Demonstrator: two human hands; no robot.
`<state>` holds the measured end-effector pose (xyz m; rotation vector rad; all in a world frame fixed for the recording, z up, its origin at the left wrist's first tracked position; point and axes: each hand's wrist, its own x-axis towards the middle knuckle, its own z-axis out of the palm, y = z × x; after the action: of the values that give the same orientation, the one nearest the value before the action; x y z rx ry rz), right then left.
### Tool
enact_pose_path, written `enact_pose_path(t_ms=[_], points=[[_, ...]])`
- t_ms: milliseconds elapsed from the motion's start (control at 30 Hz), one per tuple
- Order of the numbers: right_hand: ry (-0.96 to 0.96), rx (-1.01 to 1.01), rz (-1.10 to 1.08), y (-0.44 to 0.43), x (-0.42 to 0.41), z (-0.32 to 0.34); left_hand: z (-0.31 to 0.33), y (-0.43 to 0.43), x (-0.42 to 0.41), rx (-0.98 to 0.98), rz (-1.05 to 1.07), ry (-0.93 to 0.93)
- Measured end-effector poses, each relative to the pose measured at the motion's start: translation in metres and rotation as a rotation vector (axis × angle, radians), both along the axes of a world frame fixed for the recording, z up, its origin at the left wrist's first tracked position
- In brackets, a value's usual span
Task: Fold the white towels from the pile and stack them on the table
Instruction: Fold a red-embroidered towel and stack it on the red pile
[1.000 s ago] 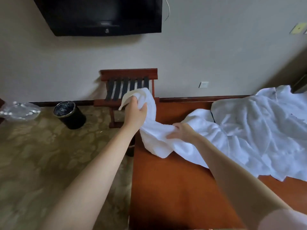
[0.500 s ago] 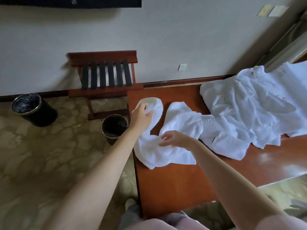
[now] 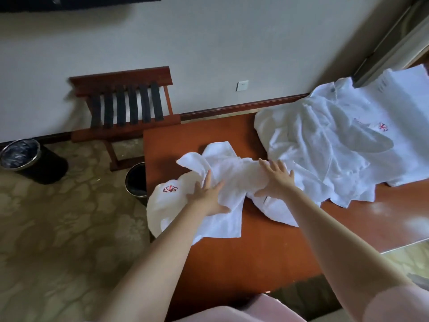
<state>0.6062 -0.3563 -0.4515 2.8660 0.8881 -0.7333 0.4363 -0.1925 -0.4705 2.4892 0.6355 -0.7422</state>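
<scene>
While flat on the towel (image 3: 234, 173), left hand (image 3: 209, 194) spread, right hand (image 3: 276, 180) spread, fingers straight.

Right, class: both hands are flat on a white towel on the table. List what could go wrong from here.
1. The towel hangs over the table's left edge, close to a black bin; it might slip off.
2. It lies bunched under the left hand and right hand, so a fold made now would likely come out creased.
3. The pile lies right against it, so pulling may drag other towels along.
</scene>
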Motion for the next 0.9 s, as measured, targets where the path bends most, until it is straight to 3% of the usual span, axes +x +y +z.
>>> enact_pose_path(t_ms=[100,200,267,400,533,667,800,900], points=[[0.056,-0.126,0.128,-0.005,0.011,-0.016,-0.017,-0.005,0.003,0.115,-0.049,0.16],[-0.035,-0.124,0.143,-0.006,0.01,-0.031,-0.028,-0.004,0.0,0.181,0.013,0.184],[-0.009,-0.005,0.058,-0.007,0.013,-0.034,-0.032,-0.001,-0.001,0.238,0.05,0.167],[0.214,0.343,-0.318,-0.014,0.029,-0.023,-0.037,0.005,0.0,0.285,0.122,0.15],[0.219,0.655,-0.508,-0.01,0.052,0.017,-0.037,-0.003,0.017,0.24,0.142,0.148],[0.052,0.85,-0.523,-0.004,0.08,0.078,-0.028,0.001,0.043,0.238,0.0,0.088],[-0.322,0.794,-0.51,-0.01,0.112,0.126,-0.016,0.007,0.061,0.165,0.012,0.049],[-0.526,0.668,-0.589,-0.018,0.132,0.123,-0.01,0.006,0.066,0.119,0.052,0.075]])
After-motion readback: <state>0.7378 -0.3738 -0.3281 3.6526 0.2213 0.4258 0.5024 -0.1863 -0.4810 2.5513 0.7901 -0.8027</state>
